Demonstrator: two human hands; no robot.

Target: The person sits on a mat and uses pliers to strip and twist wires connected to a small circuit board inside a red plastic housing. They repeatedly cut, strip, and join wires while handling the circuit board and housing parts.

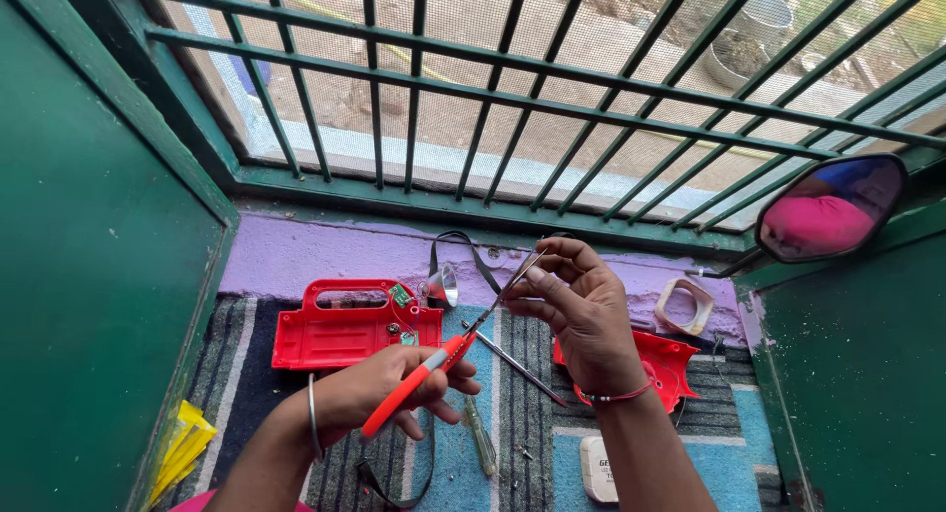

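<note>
My left hand [379, 389] grips a red-handled cutting tool [419, 379], whose metal tip points up and right. That tip meets a thin wire [520, 273] pinched in the fingers of my right hand [581, 310], raised above a striped mat [522, 443]. Behind the left hand lies an open red plastic casing [335, 335] with a small green circuit board and a silver reflector [443, 287]. A second red casing part [675, 364] lies partly hidden under my right wrist.
A metal rod [522, 371], a clear-handled screwdriver [482, 440], a white block [598, 468] and a black strap [394, 492] lie on the mat. A beige square ring [685, 305] sits on the purple ledge. A green window grille [473, 88], a side mirror [833, 208] and yellow packets [182, 448] surround them.
</note>
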